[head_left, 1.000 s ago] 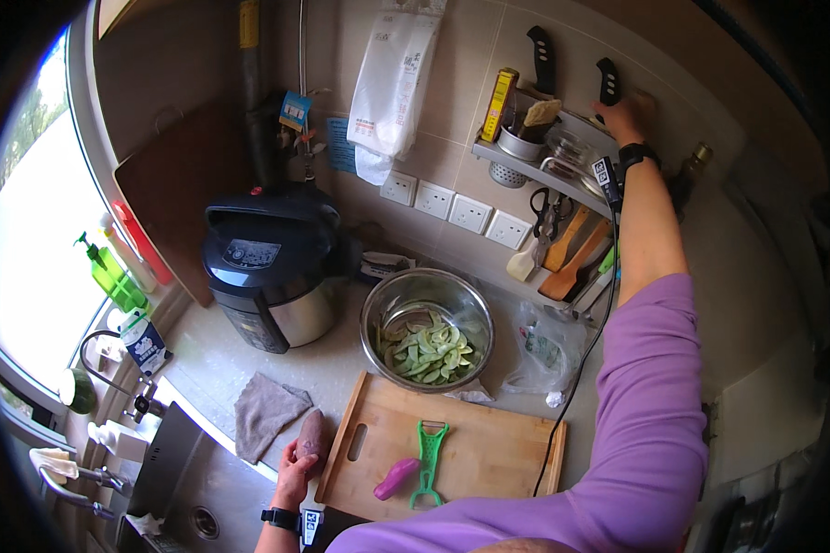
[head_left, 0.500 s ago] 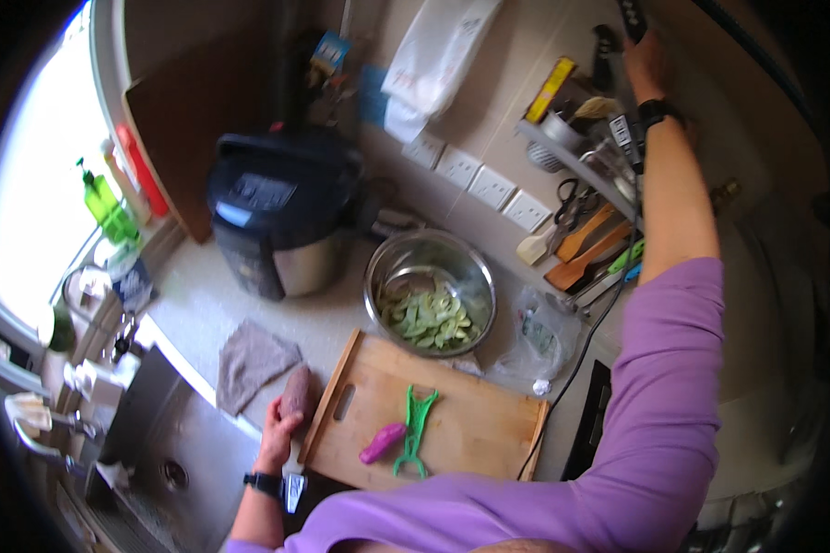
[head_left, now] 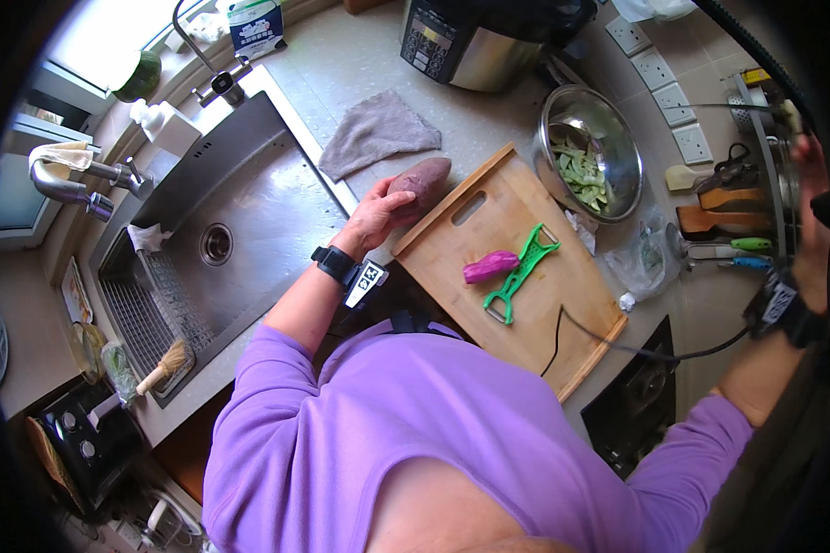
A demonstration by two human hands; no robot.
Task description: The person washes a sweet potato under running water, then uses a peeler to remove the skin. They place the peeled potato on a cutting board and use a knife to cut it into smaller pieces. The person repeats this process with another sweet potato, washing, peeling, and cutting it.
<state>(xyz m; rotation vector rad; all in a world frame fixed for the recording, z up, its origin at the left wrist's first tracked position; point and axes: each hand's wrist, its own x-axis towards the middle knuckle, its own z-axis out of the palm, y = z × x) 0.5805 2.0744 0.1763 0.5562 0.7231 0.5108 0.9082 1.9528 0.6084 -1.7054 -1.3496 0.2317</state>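
Note:
My left hand [head_left: 375, 217] is closed round a purple-skinned sweet potato [head_left: 422, 182], between the sink edge and the cutting board. On the wooden cutting board [head_left: 452, 267] lie a peeled bright purple piece [head_left: 491, 267] and a green peeler [head_left: 526, 267], touching or nearly so. Far to the right, my right hand [head_left: 810, 170] is raised beside the utensil rack, its fingers smeared by motion. A thin grey blade-like strip [head_left: 733, 106] reaches left near it; whether the hand grips it I cannot tell.
A steel bowl [head_left: 592, 101] with pale green slices stands behind the board, near a black-and-steel cooker [head_left: 489, 46]. Left are the sink [head_left: 258, 212] and a grey cloth [head_left: 378, 134]. A plastic bag [head_left: 644, 253] and hanging utensils [head_left: 724, 221] are at right; a black cable [head_left: 655, 353] crosses the board.
The view has swung left and down toward the sink. My right hand has come down from a dark handle high by the rack. My left hand still holds the sweet potato.

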